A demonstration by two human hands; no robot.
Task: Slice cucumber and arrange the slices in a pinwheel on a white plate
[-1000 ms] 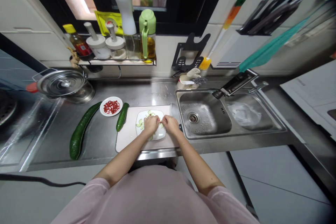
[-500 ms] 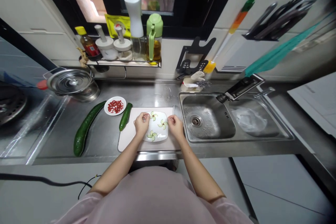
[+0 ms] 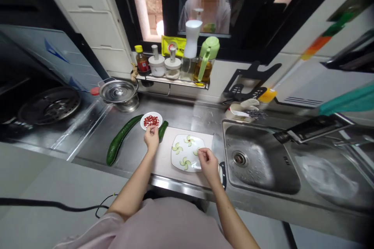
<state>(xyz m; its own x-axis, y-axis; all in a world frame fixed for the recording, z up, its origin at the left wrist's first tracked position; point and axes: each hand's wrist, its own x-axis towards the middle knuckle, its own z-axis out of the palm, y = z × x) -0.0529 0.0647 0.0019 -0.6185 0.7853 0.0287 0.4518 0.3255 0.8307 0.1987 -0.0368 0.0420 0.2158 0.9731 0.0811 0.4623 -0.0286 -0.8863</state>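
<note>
1) Head view: the left hand (image 3: 151, 140) has its fingertips drawn together at the near edge of a small round white dish (image 3: 142, 123) of chopped red pieces (image 3: 149, 119); whether they grip any, I cannot tell
2) The right hand (image 3: 210, 166) curls, fingertips bunched, over the right side of a squarish white plate (image 3: 188, 152) with pale-green pinwheels (image 3: 185, 163); its contents, if any, are hidden
3) Apparently red pieces are being picked, which calls for a light, precise pinch

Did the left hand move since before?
Yes. Against the cutting board, the left hand went left, from the square plate's left side to the near edge of the round dish with red bits.
</note>
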